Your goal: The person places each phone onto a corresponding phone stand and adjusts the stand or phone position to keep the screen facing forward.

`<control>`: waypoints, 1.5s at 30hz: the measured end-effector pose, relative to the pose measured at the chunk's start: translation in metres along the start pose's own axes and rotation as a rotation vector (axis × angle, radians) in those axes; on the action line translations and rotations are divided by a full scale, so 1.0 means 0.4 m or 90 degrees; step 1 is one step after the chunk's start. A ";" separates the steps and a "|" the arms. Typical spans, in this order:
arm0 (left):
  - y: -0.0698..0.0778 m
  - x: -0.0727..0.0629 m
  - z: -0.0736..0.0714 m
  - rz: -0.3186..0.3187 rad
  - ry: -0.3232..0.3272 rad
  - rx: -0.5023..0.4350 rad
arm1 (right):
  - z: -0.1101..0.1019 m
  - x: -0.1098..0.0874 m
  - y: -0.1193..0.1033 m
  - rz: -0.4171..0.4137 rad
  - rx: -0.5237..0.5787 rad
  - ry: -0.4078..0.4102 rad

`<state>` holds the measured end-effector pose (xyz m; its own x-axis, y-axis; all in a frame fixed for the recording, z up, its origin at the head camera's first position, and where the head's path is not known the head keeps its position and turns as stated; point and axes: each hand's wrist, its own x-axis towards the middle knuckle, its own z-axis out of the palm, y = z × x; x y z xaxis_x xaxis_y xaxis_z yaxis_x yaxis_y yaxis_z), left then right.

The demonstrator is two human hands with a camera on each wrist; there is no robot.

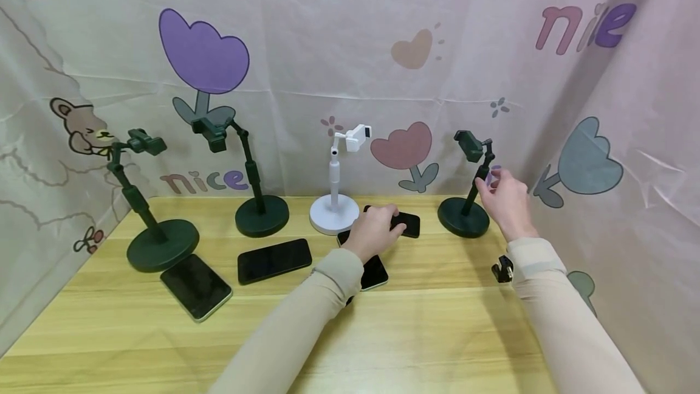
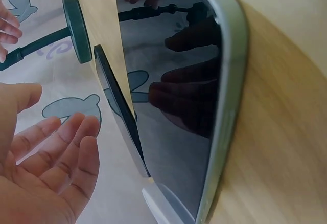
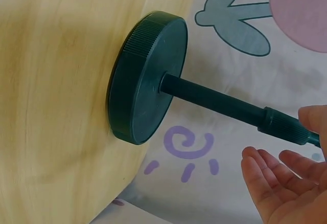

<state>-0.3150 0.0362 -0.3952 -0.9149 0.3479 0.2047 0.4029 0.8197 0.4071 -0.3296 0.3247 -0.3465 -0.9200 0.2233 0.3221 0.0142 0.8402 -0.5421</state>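
Observation:
My left hand (image 1: 376, 231) hovers over the middle of the table with its fingers loosely bent and nothing between them. Under it lies a pale-edged phone (image 1: 375, 273), its glossy screen (image 2: 168, 55) mirroring the fingers in the left wrist view. Just beyond is a black phone (image 1: 410, 225), partly hidden by that hand. At the right, my right hand (image 1: 505, 202) is beside the pole of a dark green phone stand (image 1: 463, 219). Its thumb is close to the ribbed collar (image 3: 283, 126), while the other fingers stay apart from the pole; contact of the thumb is unclear.
A white phone stand (image 1: 335, 214) and two dark green stands (image 1: 262, 216) (image 1: 164, 245) line the back and left. Two phones (image 1: 274, 260) (image 1: 197, 287) lie before them. A small black object (image 1: 502, 269) sits by the right wrist. A printed curtain (image 1: 306, 47) hangs behind.

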 end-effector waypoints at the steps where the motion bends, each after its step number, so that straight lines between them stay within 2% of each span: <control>1: 0.002 0.003 0.004 0.000 -0.001 0.006 | 0.002 0.004 0.001 -0.001 0.002 0.000; 10: 0.016 0.015 0.023 -0.022 -0.025 0.007 | 0.023 0.029 0.006 -0.012 0.008 0.013; 23: 0.013 0.023 0.037 -0.002 -0.020 0.006 | 0.042 0.047 0.016 -0.021 0.001 0.058; 37: -0.029 0.014 0.027 -0.009 -0.022 -0.040 | 0.038 0.049 0.013 -0.009 -0.005 0.013; 45: -0.053 0.010 0.009 -0.021 -0.018 -0.063 | 0.034 0.040 0.016 -0.011 0.002 -0.003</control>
<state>-0.3274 0.0217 -0.4063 -0.9275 0.3355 0.1649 0.3718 0.7824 0.4996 -0.3495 0.3269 -0.3552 -0.9222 0.2056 0.3276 -0.0034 0.8426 -0.5385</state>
